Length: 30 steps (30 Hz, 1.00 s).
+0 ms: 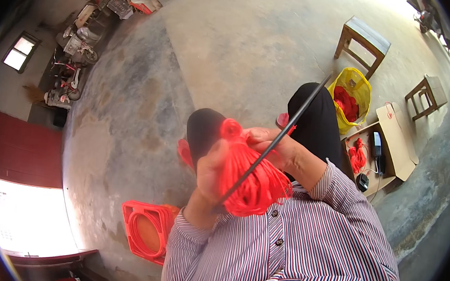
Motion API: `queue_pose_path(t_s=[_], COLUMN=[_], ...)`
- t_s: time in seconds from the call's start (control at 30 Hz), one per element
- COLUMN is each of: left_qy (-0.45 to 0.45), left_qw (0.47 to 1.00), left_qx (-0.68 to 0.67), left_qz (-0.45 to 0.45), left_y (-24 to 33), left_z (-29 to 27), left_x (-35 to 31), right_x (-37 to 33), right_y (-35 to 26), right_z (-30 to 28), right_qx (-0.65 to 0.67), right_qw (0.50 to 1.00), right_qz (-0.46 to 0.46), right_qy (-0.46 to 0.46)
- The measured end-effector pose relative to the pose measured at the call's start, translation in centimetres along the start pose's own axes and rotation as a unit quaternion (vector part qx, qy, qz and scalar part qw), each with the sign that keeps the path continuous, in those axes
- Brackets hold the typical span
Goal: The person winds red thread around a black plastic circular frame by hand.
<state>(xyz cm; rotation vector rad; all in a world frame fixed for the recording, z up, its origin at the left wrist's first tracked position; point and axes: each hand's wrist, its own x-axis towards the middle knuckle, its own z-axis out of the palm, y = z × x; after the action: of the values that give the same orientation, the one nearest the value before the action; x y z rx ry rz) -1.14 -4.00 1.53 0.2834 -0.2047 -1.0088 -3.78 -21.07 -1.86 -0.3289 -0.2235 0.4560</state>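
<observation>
While the middle of the frame is occupied by a bundle of red cord (253, 187), it is held before a striped shirt (226, 257) by the left hand (212, 171), whose blurred fingers are closed around its left side. Its upper edge is touched by the right hand (272, 141), with fingers bent inward; whether a strand is pinched between them cannot be told. The bundle's long axis is slanted from a small coiled end at its upper left to the loops, which are fanned toward the lower right. In the view it is crossed by a dark rod (272, 148) slanted from lower left to upper right. At the right of the frame, red material (345, 103) is contained in a yellow bag (365, 93), on whose inner wall a mark is too small to be read. Just below, a smaller red cord bundle (358, 157) and a blue-and-black device (376, 147) are held in an open cardboard box (398, 141). Left of the shirt, a red plastic frame (134, 223) is set on the floor (124, 148).
</observation>
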Motion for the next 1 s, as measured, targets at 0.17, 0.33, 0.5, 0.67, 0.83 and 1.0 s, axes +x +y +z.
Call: queue_pose_path(t_s=[0.17,0.33,0.5,0.67,0.83,1.0], left_qy=[0.294,0.076,0.058,0.108,0.134,0.164], left_qw=[0.942,0.971,0.962,0.948,0.931,0.924], left_qx=[0.096,0.224,0.262,0.283,0.32,0.316], left_qz=[0.127,0.034,0.045,0.099,0.115,0.139], left_y=[-1.3,0.8,2.2,2.6,3.1,3.3], left_z=[5.9,2.9,1.6,1.6,1.1,0.9], left_x=[1.0,-1.0,-1.1,-1.5,-1.5,-2.0], right_x=[1.1,-2.0,-3.5,-3.2,-2.8,-1.1], right_y=[-1.9,-0.9,-2.2,-2.6,1.0,2.1], right_z=[1.3,-4.7,-1.3,1.4,2.9,3.8], right_qx=[-0.117,-0.147,0.113,0.025,-0.163,-0.22], right_qw=[0.988,0.952,0.962,0.975,0.979,0.965], right_qz=[-0.09,-0.18,-0.239,-0.219,-0.116,-0.134], right_qy=[0.036,0.201,0.067,-0.01,0.046,0.052])
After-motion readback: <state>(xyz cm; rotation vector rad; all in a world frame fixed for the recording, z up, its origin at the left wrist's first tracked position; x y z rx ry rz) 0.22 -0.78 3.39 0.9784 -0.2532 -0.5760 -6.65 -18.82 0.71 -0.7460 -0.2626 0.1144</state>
